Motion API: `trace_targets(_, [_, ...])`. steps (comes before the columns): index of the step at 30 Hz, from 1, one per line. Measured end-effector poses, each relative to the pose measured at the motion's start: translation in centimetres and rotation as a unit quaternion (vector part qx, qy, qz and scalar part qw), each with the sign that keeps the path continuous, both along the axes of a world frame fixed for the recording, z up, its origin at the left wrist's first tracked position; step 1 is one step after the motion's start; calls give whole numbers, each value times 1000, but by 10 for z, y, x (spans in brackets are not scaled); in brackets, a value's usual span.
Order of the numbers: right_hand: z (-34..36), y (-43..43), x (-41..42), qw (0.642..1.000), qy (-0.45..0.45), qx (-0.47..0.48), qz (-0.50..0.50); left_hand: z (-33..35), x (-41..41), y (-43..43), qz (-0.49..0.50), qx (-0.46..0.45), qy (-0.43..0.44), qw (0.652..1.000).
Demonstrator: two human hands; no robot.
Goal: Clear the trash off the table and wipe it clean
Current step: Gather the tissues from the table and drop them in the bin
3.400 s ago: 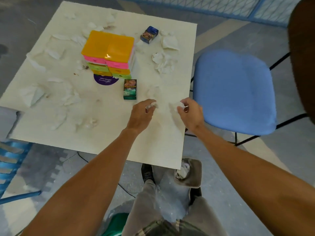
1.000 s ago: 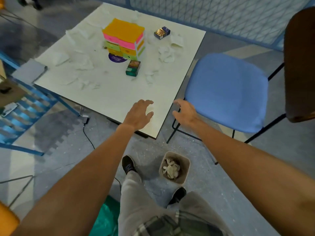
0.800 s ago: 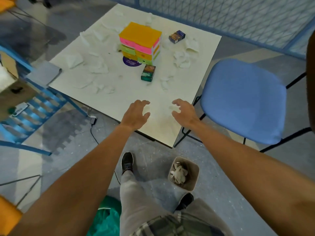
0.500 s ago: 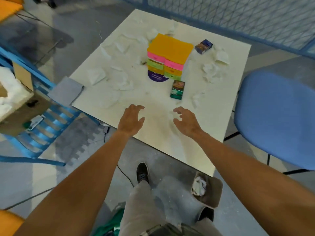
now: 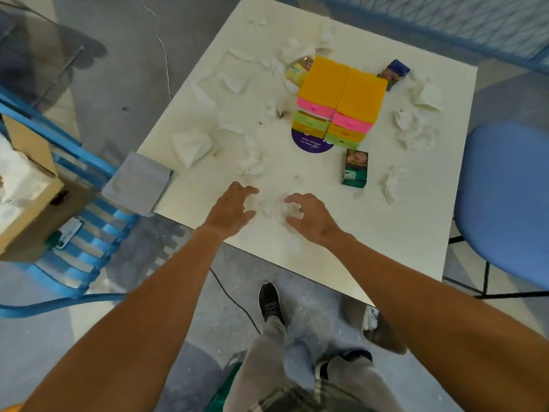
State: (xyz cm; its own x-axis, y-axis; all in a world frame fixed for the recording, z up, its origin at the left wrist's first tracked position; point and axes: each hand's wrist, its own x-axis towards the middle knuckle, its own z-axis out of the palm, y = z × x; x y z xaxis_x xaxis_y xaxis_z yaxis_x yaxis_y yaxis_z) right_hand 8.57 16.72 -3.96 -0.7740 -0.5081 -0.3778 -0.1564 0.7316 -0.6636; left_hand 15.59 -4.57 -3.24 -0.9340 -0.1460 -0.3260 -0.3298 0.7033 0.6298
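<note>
Two outstretched arms, left hand (image 5: 231,207) and right hand (image 5: 310,217) wide, empty, either side of crumpled tissue (image 5: 274,209)

A stack of boxes (image 5: 338,96) stands toward the far side of the surface (image 5: 386,233), with a small carton (image 5: 354,171) just in front of it and another box (image 5: 393,74) behind its right corner. Tissues (image 5: 191,145) lie scattered on either side. A folded cloth (image 5: 138,182) overhangs the left corner. A chair (image 5: 505,197) stands to the right, and a bin (image 5: 384,336) sits on the floor below the near edge.
</note>
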Motion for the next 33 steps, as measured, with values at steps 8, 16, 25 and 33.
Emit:
trace_targets(8, [-14, -22, 0, 996, 33, 59, 63, -14, -14, 1, -35, -11, -9, 999])
trace_targets(16, [1, -9, -13, 997, 71, -6, -28, -10, -20, 9, 51, -2, 45, 998])
trace_targets(25, [23, 80, -14, 980, 90, -62, -165, 27, -36, 75, 37, 73, 89, 993])
trace_targets(33, [16, 261, 28, 941, 91, -69, -319, 25, -51, 244, -98, 62, 73, 991])
